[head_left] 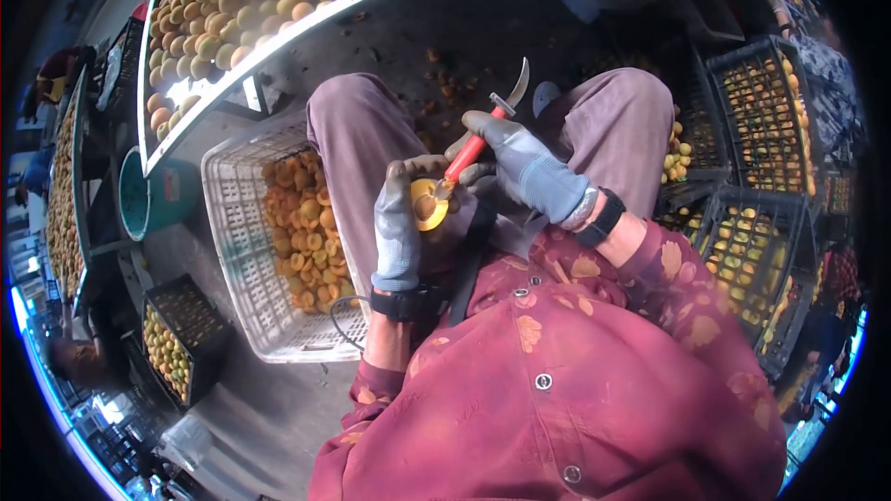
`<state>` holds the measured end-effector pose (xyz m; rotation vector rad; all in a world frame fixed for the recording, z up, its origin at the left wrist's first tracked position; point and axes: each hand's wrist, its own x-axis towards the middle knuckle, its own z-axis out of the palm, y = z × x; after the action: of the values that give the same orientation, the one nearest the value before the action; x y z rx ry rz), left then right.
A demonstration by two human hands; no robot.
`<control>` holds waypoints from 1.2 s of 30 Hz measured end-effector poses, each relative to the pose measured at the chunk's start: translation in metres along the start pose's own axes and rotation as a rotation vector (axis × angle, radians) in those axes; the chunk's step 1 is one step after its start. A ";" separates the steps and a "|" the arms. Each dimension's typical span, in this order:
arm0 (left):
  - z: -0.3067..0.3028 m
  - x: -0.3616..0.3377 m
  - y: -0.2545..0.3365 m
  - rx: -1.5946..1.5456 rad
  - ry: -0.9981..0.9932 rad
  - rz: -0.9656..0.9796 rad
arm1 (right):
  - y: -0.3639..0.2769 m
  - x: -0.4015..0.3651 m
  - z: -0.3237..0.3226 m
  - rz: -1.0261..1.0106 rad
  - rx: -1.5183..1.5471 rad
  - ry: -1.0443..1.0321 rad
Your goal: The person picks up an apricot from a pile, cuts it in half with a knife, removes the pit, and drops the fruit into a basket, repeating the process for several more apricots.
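In a grey work glove, my left hand [398,227] is closed around a cut apricot [428,212], its yellow flesh and brownish centre turned up. My right hand [531,163], gloved too, grips the red handle of a pitting knife [466,158]. A curved metal blade points up and away from the handle's far end. The short metal tip at its near end touches the upper right edge of the apricot. Both hands are over my lap, close together. The fingertips under the handle are partly hidden.
A white plastic basket [245,246] of apricot halves [306,241] stands left of my knees. Ahead, a metal-edged table [306,17] holds many whole apricots. Black crates [756,250] of fruit stack at the right. A green bucket [167,193] and another black crate [186,334] sit left.
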<state>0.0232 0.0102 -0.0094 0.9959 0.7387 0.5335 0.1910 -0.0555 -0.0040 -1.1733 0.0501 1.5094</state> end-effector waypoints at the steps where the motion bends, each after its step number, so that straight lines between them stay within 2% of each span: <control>1: -0.002 0.000 0.002 0.020 -0.042 -0.032 | 0.000 -0.002 0.005 0.003 -0.001 -0.004; 3: 0.005 0.003 0.001 -0.007 0.020 -0.012 | 0.000 -0.013 0.018 -0.134 0.051 0.173; 4: 0.008 0.005 0.001 -0.031 0.082 0.009 | 0.000 -0.019 0.023 -0.135 0.050 0.174; 6: 0.007 0.006 0.000 -0.039 0.080 0.039 | 0.001 -0.029 0.031 -0.206 0.085 0.272; 8: 0.006 0.006 0.000 -0.054 0.066 0.024 | 0.010 -0.031 0.029 -0.251 0.069 0.266; 11: 0.003 0.005 0.003 -0.047 0.038 0.001 | 0.023 -0.040 0.031 -0.483 -0.023 0.156; 14: 0.001 0.004 0.007 -0.008 0.037 -0.041 | 0.029 -0.042 0.031 -0.544 0.029 0.099; 19: 0.001 0.003 0.009 0.002 0.054 -0.056 | 0.040 -0.037 0.025 -0.546 0.076 0.058; 21: 0.002 0.003 0.010 -0.006 0.058 -0.067 | 0.043 -0.035 0.024 -0.466 0.142 0.132; 24: 0.000 0.004 0.009 -0.033 0.010 -0.065 | 0.045 -0.035 0.023 -0.385 0.241 0.120; 34: -0.003 0.003 0.015 -0.029 -0.034 -0.104 | 0.044 -0.030 0.018 -0.466 0.128 0.080; 36: -0.002 0.005 0.015 -0.045 -0.035 -0.114 | 0.048 -0.023 0.015 -0.334 0.330 0.075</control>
<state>0.0237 0.0220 0.0018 0.9138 0.7448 0.4313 0.1411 -0.0789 -0.0076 -0.9192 0.1410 1.1132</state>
